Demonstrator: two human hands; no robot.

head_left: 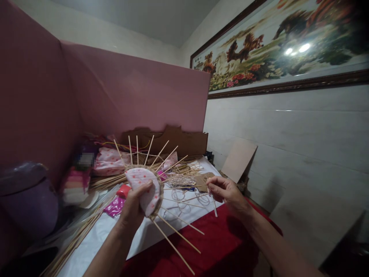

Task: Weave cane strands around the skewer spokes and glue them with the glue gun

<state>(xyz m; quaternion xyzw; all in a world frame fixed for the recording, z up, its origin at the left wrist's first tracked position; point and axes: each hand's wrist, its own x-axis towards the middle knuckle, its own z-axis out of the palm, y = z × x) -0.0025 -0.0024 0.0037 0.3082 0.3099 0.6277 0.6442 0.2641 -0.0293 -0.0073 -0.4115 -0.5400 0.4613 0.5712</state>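
Observation:
My left hand grips a half-round woven base by its straight side. Its face carries a white fabric pad with red dots, my thumb pressed on top. Thin pale sticks fan out from the curved woven rim, upward and to the right. Off to the right, my right hand is closed in a pinch on a thin pale stick-like tool that points downward; its exact kind is unclear. The two hands are apart, with stick ends between them.
Coiled cane strands lie on the white-covered table, near a brown card. Bundled long canes run along the left side. Purple packet, dotted cloth and cardboard sit around. Red cloth hangs in front.

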